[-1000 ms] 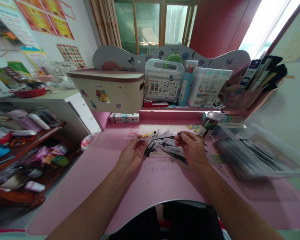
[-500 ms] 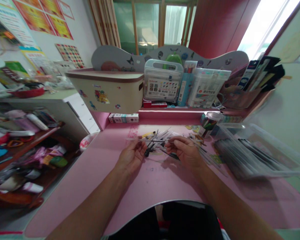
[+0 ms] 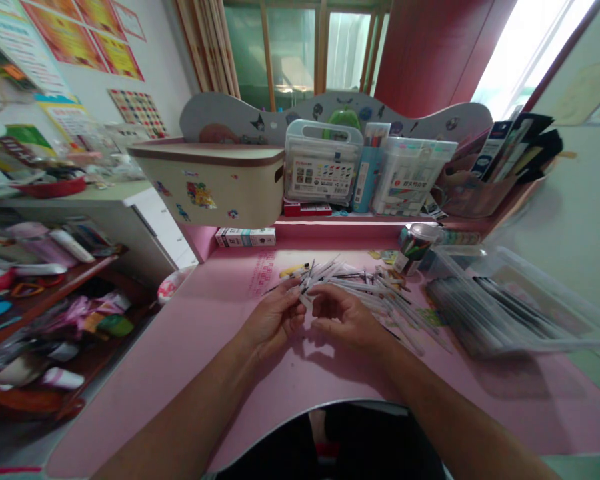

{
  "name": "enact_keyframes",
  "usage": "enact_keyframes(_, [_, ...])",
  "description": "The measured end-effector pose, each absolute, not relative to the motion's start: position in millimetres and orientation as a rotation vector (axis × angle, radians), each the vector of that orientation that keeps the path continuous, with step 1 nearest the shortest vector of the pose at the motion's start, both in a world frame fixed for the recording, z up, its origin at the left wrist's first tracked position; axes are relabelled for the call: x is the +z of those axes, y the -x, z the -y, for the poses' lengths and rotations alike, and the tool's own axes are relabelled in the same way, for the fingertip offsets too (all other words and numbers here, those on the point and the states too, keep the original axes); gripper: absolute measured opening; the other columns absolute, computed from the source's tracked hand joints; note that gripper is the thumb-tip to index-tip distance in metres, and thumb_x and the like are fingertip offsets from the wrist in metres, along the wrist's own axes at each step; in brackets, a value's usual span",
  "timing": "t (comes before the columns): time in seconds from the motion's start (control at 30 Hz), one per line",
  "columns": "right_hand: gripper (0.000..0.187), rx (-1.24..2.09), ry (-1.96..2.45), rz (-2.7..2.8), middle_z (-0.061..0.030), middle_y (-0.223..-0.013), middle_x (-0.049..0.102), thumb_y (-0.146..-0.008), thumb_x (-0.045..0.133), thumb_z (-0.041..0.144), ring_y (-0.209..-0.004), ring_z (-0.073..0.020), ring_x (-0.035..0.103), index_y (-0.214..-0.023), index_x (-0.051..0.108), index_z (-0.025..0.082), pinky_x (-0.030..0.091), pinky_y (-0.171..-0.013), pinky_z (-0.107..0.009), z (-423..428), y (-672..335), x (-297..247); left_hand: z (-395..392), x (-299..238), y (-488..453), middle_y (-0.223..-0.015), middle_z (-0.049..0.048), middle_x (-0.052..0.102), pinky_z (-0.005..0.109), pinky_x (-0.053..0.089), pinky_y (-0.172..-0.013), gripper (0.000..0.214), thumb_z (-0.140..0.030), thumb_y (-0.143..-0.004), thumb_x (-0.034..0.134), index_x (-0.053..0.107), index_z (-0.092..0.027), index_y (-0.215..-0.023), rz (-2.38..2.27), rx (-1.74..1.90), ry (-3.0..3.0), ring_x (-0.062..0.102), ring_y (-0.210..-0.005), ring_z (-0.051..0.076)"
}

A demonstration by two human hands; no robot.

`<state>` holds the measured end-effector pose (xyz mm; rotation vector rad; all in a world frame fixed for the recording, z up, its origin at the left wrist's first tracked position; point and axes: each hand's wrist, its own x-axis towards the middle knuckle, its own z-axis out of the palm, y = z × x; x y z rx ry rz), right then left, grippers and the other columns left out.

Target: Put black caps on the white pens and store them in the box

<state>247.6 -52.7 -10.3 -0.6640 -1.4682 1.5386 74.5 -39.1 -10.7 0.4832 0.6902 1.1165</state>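
Note:
A loose heap of thin white and black pens (image 3: 375, 290) lies on the pink desk (image 3: 190, 360). My left hand (image 3: 273, 320) and my right hand (image 3: 345, 319) meet just in front of the heap, fingertips almost touching. Both pinch the same slim white pen (image 3: 306, 291), which pokes up between them. The fingers of both hands are curled closed around it.
A clear plastic tray of pens (image 3: 510, 307) sits at the right. A small cup of pens (image 3: 414, 248) stands behind the heap. A cream storage bin (image 3: 215, 181) and marker cases (image 3: 323, 163) fill the raised shelf. A cluttered side shelf (image 3: 45, 293) is at the left.
My right hand has moved left from over the heap to meet my left hand, closing the gap along the pen held between them. The camera tilted slightly.

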Motion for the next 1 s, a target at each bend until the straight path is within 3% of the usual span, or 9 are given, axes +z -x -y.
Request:
enact_keyframes(0.2, [0.015, 0.999, 0.823, 1.66, -0.003, -0.089, 0.068, -0.085, 0.066, 0.02, -0.086, -0.0185, 0.061, -0.094, 0.076, 0.026, 0.051, -0.084, -0.036, 54.0, -243.2, -4.0, 46.0, -11.6, -81.2, -0.059, -0.0029, 0.062, 0.015, 0.047, -0.04, 0.032, -0.024, -0.081, 0.073, 0.052, -0.018, -0.105, -0.81, 1.024, -0.703, 0.056, -0.042, 0.009])
enact_keyframes(0.33, [0.009, 0.961, 0.851, 1.514, -0.0032, -0.094, 0.065, -0.088, 0.064, 0.027, -0.083, -0.0163, 0.061, -0.093, 0.071, 0.025, 0.051, -0.074, -0.03, 51.2, -247.8, -4.2, 43.2, 1.1, -71.9, -0.056, -0.0023, 0.062, 0.017, 0.037, -0.035, 0.039, -0.039, -0.084, 0.066, 0.051, -0.019, -0.114, -0.912, 0.973, -0.862, 0.049, -0.036, 0.01])
enact_keyframes(0.4, [0.011, 1.009, 0.876, 1.37, -0.0023, -0.095, 0.066, -0.091, 0.061, 0.034, -0.076, -0.0137, 0.06, -0.095, 0.065, 0.024, 0.051, -0.067, -0.026, 50.1, -249.8, -4.8, 36.7, 9.1, -59.9, -0.053, -0.0048, 0.058, 0.015, 0.029, -0.035, 0.039, -0.038, -0.082, 0.065, 0.053, -0.019, -0.114, -0.999, 1.149, -0.904, 0.041, -0.034, 0.007])
enact_keyframes(0.57, [0.018, 0.994, 0.928, 1.307, 0.0001, -0.077, 0.068, -0.096, 0.051, 0.039, -0.063, -0.0123, 0.059, -0.092, 0.054, 0.023, 0.048, -0.06, -0.024, 47.9, -252.7, -6.1, 15.5, 18.8, -21.9, -0.063, -0.0035, 0.06, 0.019, 0.03, -0.043, 0.027, -0.032, -0.071, 0.068, 0.061, -0.018, -0.094, -1.395, 1.453, -1.101, 0.043, -0.044, 0.008])
enact_keyframes(0.63, [0.016, 0.975, 0.961, 1.344, 0.0015, -0.073, 0.065, -0.097, 0.049, 0.038, -0.06, -0.0118, 0.056, -0.091, 0.053, 0.023, 0.046, -0.057, -0.023, 47.9, -252.4, -8.0, 10.7, 18.6, -10.9, -0.069, 0.0004, 0.065, 0.023, 0.039, -0.054, 0.019, -0.03, -0.069, 0.069, 0.066, -0.018, -0.083, -1.657, 1.3, -1.426, 0.054, -0.057, 0.013])
enact_keyframes(0.73, [0.016, 0.963, 1.005, 1.385, 0.0028, -0.069, 0.06, -0.097, 0.048, 0.037, -0.057, -0.0118, 0.052, -0.09, 0.053, 0.024, 0.042, -0.054, -0.023, 48.5, -251.0, -11.8, 8.7, 16.9, -3.0, -0.07, 0.0043, 0.071, 0.028, 0.042, -0.064, 0.007, -0.025, -0.067, 0.066, 0.068, -0.019, -0.068, -1.809, 0.793, -1.799, 0.062, -0.067, 0.02])
enact_keyframes(0.83, [0.017, 0.991, 1.017, 1.366, 0.0031, -0.068, 0.057, -0.097, 0.048, 0.038, -0.056, -0.0121, 0.05, -0.089, 0.053, 0.024, 0.039, -0.052, -0.023, 49.0, -249.5, -14.1, 8.5, 14.5, -0.6, -0.068, 0.0043, 0.072, 0.029, 0.042, -0.064, 0.008, -0.021, -0.066, 0.062, 0.07, -0.02, -0.067, -1.771, 0.469, -1.922, 0.064, -0.066, 0.021])
enact_keyframes(1.0, [0.016, 1.027, 0.993, 1.346, 0.0045, -0.064, 0.053, -0.096, 0.049, 0.038, -0.055, -0.012, 0.047, -0.09, 0.054, 0.024, 0.035, -0.051, -0.023, 50.6, -247.6, -13.9, 6.0, 10.5, 3.1, -0.068, 0.0036, 0.072, 0.027, 0.041, -0.062, 0.01, -0.019, -0.061, 0.062, 0.071, -0.022, -0.066, -1.752, 0.317, -2.001, 0.065, -0.067, 0.021])
